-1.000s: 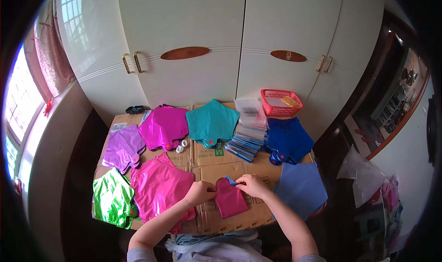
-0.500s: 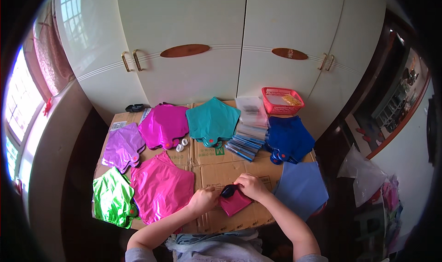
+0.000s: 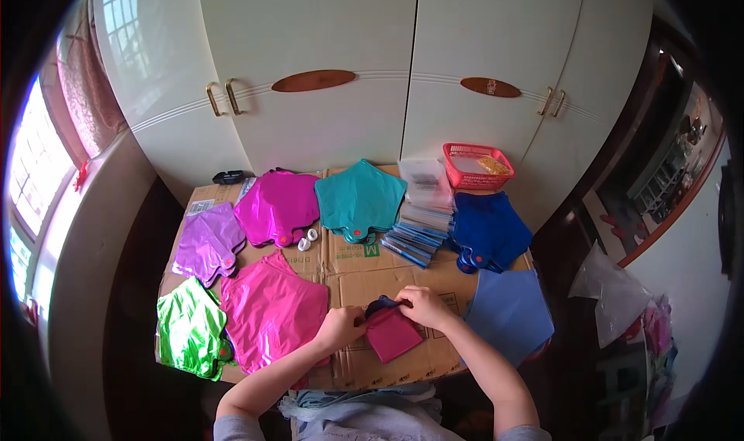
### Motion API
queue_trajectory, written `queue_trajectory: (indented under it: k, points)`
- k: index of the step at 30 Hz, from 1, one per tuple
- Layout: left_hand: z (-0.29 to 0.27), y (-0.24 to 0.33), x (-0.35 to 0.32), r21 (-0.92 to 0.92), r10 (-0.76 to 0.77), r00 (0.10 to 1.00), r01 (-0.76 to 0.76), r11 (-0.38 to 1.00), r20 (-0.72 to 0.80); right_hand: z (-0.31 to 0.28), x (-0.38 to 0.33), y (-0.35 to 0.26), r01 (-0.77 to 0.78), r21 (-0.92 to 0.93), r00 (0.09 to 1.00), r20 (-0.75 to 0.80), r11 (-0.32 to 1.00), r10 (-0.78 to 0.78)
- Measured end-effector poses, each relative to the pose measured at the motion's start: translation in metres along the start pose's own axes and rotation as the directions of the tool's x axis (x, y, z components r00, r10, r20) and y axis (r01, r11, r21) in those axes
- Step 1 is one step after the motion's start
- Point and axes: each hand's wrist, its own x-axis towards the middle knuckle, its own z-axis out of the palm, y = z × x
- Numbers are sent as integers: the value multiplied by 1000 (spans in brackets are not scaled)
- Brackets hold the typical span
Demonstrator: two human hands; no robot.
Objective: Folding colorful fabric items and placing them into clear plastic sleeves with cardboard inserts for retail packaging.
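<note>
In front of me on the cardboard lies a small folded pink foil piece [image 3: 394, 339] with a dark blue flap [image 3: 381, 304] along its far edge. My left hand [image 3: 342, 327] is closed on the left end of that edge, its fingertips partly hidden. My right hand [image 3: 423, 308] pinches the right end of the same edge. Left of my left hand lies a stack of larger shiny pink foil pieces [image 3: 275, 309]. A blue-grey sheet stack [image 3: 511, 315] rests to the right of my right forearm.
Around the cardboard [image 3: 353, 274] lie green [image 3: 190, 329], lilac [image 3: 208, 243], magenta [image 3: 277, 208], teal [image 3: 360, 199] and dark blue [image 3: 492, 230] foil stacks. Flat clear packets [image 3: 418, 236] fan out beside a red basket [image 3: 478, 167]. Two white rolls [image 3: 308, 239] sit nearby. Cabinets [image 3: 310, 22] stand behind.
The dark flap has spread out along the far edge and no longer stands as a rounded lump. Both hands have shifted slightly toward the far side.
</note>
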Motion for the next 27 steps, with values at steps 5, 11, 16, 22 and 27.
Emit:
queue_trajectory:
  k: [5,11,16,22,27]
  points:
    - [-1,1,0,-9,3,1000,-3,1000,1,1,1,8,-35,25,999,26,999,34]
    - [2,3,0,25,22,1000,-22,999,-2,-3,5,-2,34,-21,999,27,999,-33]
    - [6,3,-4,64,89,995,-87,994,-36,3,5,-1,140,-101,989,70,985,-134]
    - [9,12,-23,353,365,925,-379,855,110,10,-8,3,300,-322,952,44,898,-302]
    - [14,12,-24,445,387,913,-401,801,126,13,-16,-30,243,-470,951,-58,848,-304]
